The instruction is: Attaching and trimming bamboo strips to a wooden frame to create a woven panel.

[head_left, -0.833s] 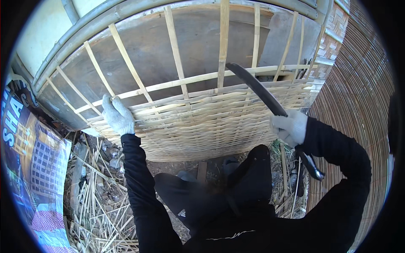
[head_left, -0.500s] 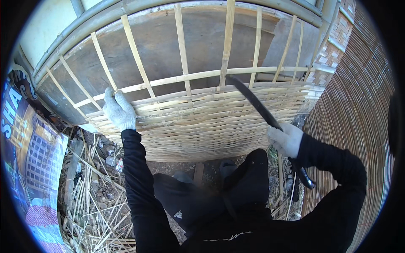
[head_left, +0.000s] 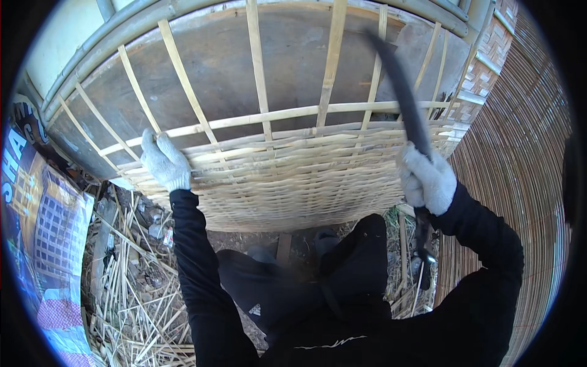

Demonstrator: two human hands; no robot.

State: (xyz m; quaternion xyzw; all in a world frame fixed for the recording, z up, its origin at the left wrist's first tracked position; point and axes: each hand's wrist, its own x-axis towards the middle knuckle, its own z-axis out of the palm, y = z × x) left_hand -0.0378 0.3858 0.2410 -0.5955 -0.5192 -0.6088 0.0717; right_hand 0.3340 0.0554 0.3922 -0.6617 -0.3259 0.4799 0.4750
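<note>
A woven bamboo panel [head_left: 275,177] spans the space in front of me, its lower part tightly woven. Upright bamboo slats [head_left: 258,73] rise from the weave, and a single bamboo strip [head_left: 238,122] crosses them. My left hand [head_left: 166,162], in a white knit glove, pinches this strip near its left end; the fingertips are partly hidden behind the bamboo. In my right hand [head_left: 430,180], also gloved, is a machete [head_left: 400,85] with a long, dark, curved blade. The blade points up over the panel's right side, blurred near its tip, and the handle end shows below my fist.
Behind the slats stands a grey-brown board [head_left: 214,67], topped by bamboo poles [head_left: 116,40]. A slatted bamboo screen [head_left: 501,183] lies to the right. Bamboo scraps [head_left: 134,293] litter the ground at left, beside a printed banner [head_left: 52,244].
The machete's blade has swung upward and to the right, with my right hand shifting slightly right. My left hand has moved a little to the left on the strip.
</note>
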